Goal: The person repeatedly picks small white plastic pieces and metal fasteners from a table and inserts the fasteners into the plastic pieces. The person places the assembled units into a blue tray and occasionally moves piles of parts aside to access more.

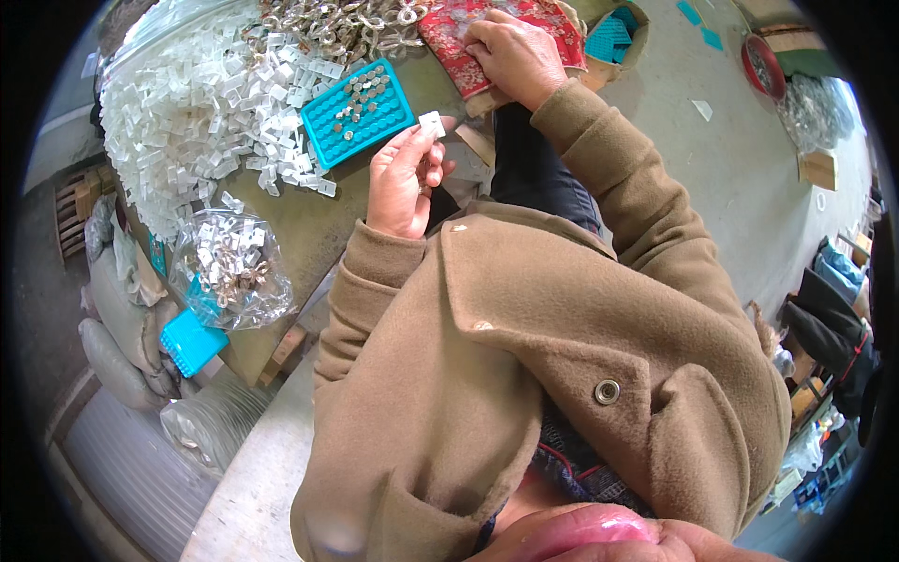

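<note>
Between the thumb and fingers of my left hand (401,183) is a small white tag (432,124), held up near the corner of a blue tray (389,108). Several small round metal pieces (348,135) lie in the dimpled tray. My right hand (515,58) rests over a red floral cloth (445,51), its fingers curled down; whatever they grip is hidden beneath them. Left of the tray spreads a big heap of white tags (201,112). Beyond the tray lies a tangle of metallic loops (346,28).
A clear plastic bag (234,267) of tags and metal bits sits at the table's left edge, by another blue tray (194,342). To the right stand a round container (632,37) with blue pieces and a red basin (763,67). Filled sacks (122,361) lean at the left.
</note>
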Demonstrator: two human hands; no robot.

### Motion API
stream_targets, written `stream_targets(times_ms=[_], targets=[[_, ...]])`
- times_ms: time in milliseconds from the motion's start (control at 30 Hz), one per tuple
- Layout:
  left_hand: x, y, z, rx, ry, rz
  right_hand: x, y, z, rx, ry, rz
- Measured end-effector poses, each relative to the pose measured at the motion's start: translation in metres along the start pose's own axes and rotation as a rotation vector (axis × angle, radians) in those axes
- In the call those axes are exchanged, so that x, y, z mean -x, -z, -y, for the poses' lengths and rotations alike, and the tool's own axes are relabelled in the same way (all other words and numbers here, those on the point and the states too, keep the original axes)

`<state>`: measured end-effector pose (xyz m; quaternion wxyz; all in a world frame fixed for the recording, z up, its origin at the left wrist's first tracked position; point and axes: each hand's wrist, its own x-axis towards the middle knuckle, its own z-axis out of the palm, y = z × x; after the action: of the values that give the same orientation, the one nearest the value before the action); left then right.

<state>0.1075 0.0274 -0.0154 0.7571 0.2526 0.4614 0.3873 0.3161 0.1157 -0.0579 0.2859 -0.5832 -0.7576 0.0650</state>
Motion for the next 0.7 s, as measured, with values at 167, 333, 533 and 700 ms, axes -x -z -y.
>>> stream_targets(times_ms=[167, 333, 533, 700], targets=[[0.001, 0.003, 0.003, 0.001, 0.020, 0.013, 0.008, 0.002, 0.000, 0.022, 0.062, -0.031], [0.003, 0.005, 0.007, 0.011, 0.024, 0.028, 0.016, 0.009, 0.000, -0.107, 0.090, -0.176], [0.008, 0.004, 0.008, 0.029, 0.001, 0.020, 0.022, 0.015, 0.005, -0.428, -0.040, -0.167], [0.013, 0.001, 0.009, 0.032, -0.004, 0.037, 0.019, 0.016, 0.008, -0.070, 0.086, -0.029]])
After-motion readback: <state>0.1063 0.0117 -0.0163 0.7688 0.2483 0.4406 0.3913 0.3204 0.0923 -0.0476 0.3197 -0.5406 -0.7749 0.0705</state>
